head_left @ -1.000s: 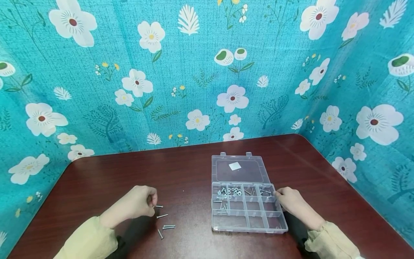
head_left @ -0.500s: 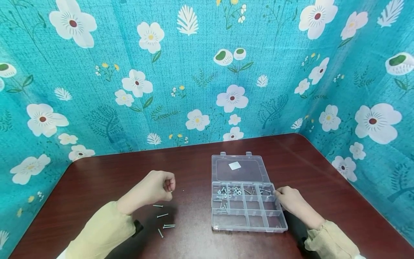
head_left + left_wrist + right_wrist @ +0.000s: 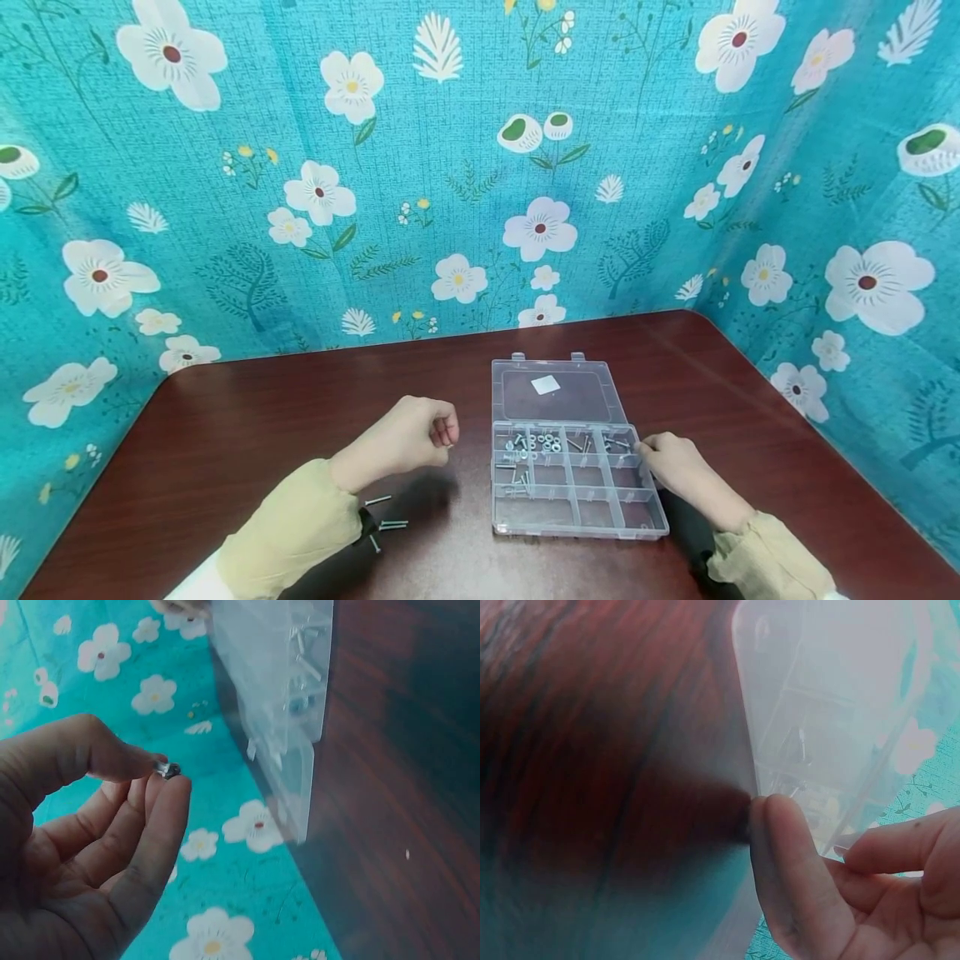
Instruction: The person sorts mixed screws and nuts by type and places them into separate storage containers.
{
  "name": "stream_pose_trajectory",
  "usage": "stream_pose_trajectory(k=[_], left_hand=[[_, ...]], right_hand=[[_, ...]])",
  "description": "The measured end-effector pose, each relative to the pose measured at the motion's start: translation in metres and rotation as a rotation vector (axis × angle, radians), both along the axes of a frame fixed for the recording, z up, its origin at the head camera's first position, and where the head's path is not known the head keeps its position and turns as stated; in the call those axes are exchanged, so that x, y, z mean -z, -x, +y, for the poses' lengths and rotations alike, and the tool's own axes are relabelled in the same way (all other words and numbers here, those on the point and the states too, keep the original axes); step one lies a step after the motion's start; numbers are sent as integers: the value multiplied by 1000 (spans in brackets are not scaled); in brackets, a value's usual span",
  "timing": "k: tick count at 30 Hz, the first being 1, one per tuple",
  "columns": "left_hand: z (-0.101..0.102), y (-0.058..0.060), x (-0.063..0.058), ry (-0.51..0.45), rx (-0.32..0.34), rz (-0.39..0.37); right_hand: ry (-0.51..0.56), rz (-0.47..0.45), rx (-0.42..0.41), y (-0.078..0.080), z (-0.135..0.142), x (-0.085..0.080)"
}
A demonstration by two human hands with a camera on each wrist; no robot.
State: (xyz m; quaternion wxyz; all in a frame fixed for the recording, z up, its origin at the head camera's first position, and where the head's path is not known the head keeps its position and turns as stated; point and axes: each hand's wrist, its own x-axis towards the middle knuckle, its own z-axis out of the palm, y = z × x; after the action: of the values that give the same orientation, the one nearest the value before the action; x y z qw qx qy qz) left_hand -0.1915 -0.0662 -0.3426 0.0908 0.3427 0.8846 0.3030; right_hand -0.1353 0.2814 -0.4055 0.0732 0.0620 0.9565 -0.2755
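My left hand is over the table, left of a clear plastic compartment box. Its thumb and forefinger pinch a small silver screw, mostly hidden by the fingertips and seen nearly end-on in the left wrist view. With its fingers at the box's right wall, my right hand grips the edge; the right wrist view shows the fingertips right at that edge. The box lies with its lid folded back. Washers or nuts and several screws sit in its back and left compartments.
Several loose screws lie on the dark red wooden table, partly behind the left sleeve. A blue floral cloth hangs behind the table and along its sides.
The left hand has risen from among the loose screws and moved right toward the box, carrying the small screw. The right hand and the box have stayed in place.
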Motion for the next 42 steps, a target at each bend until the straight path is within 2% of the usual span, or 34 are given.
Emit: stream_pose_trajectory(k=[5, 11, 16, 21, 27, 29, 31, 36, 38, 42], left_hand=[[19, 0, 9, -16, 60, -12], [43, 1, 21, 12, 141, -6], [57, 3, 28, 26, 157, -30], [68, 6, 34, 54, 175, -8], [67, 8, 34, 88, 172, -4], [62, 8, 33, 113, 212, 27], [56, 8, 31, 146, 282, 72], [38, 2, 26, 289, 467, 284], [30, -2, 25, 343, 511, 366], [14, -7, 27, 390, 564, 453]], right_hand=[[1, -5, 1, 0, 1, 0], [-6, -10, 12, 0, 0, 0], [-8, -3, 16, 0, 0, 0], [-14, 13, 11, 0, 1, 1], [-13, 11, 15, 1, 1, 1], [-13, 7, 15, 1, 0, 1], [-9, 1, 13, 1, 0, 1], [-14, 4, 6, 1, 0, 1], [-15, 8, 5, 1, 0, 2], [-12, 11, 5, 1, 0, 1]])
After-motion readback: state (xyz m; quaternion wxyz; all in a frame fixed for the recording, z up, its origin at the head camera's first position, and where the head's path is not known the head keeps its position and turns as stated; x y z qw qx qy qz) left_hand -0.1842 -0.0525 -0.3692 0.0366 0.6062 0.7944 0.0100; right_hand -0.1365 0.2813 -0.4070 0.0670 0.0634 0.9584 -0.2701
